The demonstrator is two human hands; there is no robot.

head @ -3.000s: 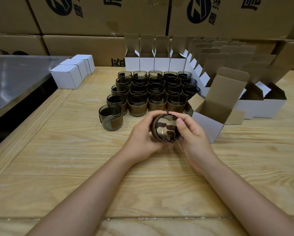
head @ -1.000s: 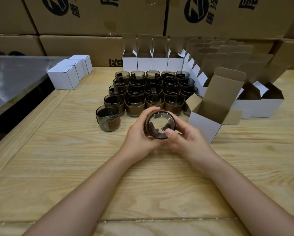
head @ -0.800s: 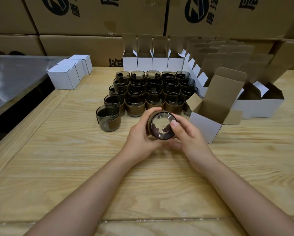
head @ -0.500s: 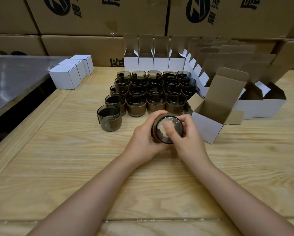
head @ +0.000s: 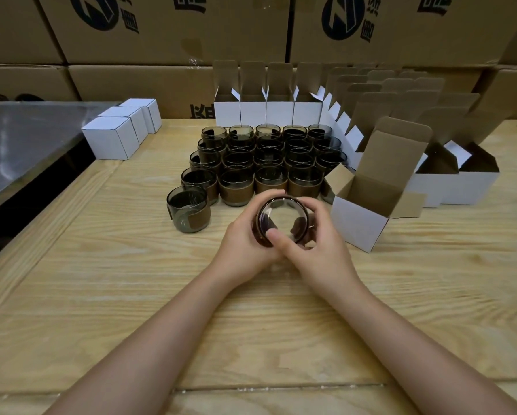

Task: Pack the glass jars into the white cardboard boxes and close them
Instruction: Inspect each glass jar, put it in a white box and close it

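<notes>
**Both hands hold one smoked-glass jar above the bench, beside an open white box**

Left hand [head: 245, 244] and right hand [head: 317, 250] cup a single glass jar [head: 282, 220] between them, low over the wooden bench [head: 131, 295]. Jar lies tilted on its side, one round end facing the camera; cannot tell whether that end is the mouth or the base. Left fingers [head: 266, 199] wrap over the top and left wall of the jar. Right thumb [head: 276, 236] presses on the near lower rim, and the other right fingers curl round the right wall. Both sets of fingers are clamped on the jar, both forearms reaching in from the bottom edge.

Just right of the hands stands an open white box [head: 359, 220], lid flap up, brown inside, angled toward the hands, not touching them.

Behind the hands is a block of glass jars [head: 269, 154], upright, packed in rows, most with a brown band round the lower wall. One lone jar [head: 188, 212] stands apart at the block's near-left corner, upright.

Behind and right of the block is a row of open white boxes [head: 266, 112] with flaps raised, continuing down the right side. At far left, three closed white boxes [head: 110, 142] sit in a line near the bench edge, beside a dark metal surface [head: 20, 139]. Large brown cartons [head: 167, 28] with dark printing are stacked along the back.
</notes>
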